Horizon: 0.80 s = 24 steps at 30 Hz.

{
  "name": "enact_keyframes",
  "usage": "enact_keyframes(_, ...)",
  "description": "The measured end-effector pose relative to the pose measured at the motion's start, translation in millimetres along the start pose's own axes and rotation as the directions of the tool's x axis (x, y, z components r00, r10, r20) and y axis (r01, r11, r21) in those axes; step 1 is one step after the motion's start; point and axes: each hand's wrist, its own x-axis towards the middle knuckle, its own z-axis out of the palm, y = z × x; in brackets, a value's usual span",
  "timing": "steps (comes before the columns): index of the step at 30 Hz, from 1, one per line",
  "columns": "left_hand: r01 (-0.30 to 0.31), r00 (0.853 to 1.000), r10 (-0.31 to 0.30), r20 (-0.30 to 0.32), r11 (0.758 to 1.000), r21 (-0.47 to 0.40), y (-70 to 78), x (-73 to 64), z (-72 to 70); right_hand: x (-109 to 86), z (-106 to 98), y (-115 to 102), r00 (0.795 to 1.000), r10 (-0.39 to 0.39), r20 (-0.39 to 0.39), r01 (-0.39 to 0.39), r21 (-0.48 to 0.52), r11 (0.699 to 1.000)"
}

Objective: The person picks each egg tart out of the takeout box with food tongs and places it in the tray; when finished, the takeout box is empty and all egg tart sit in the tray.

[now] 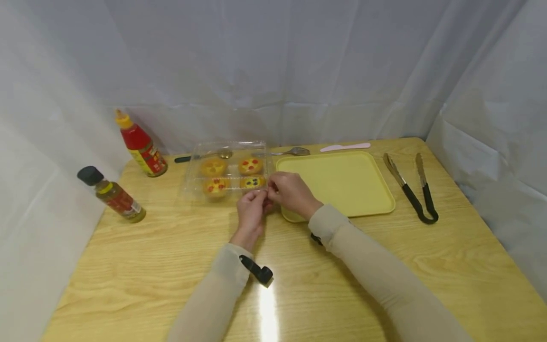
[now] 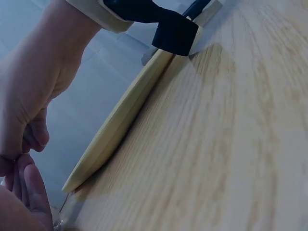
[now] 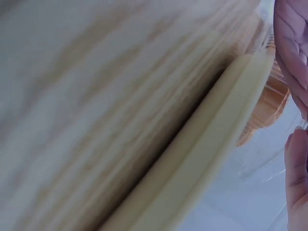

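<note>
A clear plastic clamshell container (image 1: 192, 183) lies at the middle back, with several small tarts (image 1: 250, 166) showing through it, topped in yellow with red or dark dots. My left hand (image 1: 251, 211) is at its front right corner, thumb and fingers pinching the edge. Right beside it my right hand (image 1: 292, 192) pinches the same corner, fingertips meeting those of the left. A sliver of clear plastic shows between the fingertips in the right wrist view. My right forearm passes over the near left corner of the yellow tray (image 1: 337, 185).
Black-handled tongs (image 1: 416, 192) lie right of the tray. Behind it are a pink knife (image 1: 345, 147) and a fork (image 1: 295, 151). A spoon (image 1: 225, 154) shows through the container. A red sauce bottle (image 1: 141, 147) and a dark-capped bottle (image 1: 117, 199) stand at left. White curtains (image 1: 273, 71) enclose the table.
</note>
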Motion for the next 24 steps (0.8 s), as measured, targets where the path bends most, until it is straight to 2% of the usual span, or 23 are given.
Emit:
enact_keyframes(6,-0.025,1.000,0.025,-0.020,1.000,-0.002,-1.0,-0.6,3.1,-0.3,0.8,0.5,1.000,-0.021,-0.004,0.020,-0.044,0.999)
enact_keyframes(12,-0.055,0.996,0.056,-0.066,0.998,0.007,-1.5,-0.8,7.1,-0.3,3.0,0.3,0.993,-0.112,-0.042,0.105,-0.132,0.986)
enact_keyframes(15,-0.045,0.996,0.044,-0.075,0.999,-0.003,-2.1,-0.8,8.1,-0.4,4.2,1.5,0.985,-0.159,-0.066,0.147,-0.169,0.975)
enact_keyframes(18,-0.028,0.998,0.026,-0.053,0.999,-0.040,-4.9,1.0,7.8,0.7,1.7,3.0,0.986,-0.161,-0.045,0.151,-0.165,0.975)
enact_keyframes(24,0.000,1.000,0.002,0.020,0.995,-0.101,-7.4,3.7,8.0,2.4,-12.6,5.8,0.993,-0.100,0.055,0.106,-0.123,0.987)
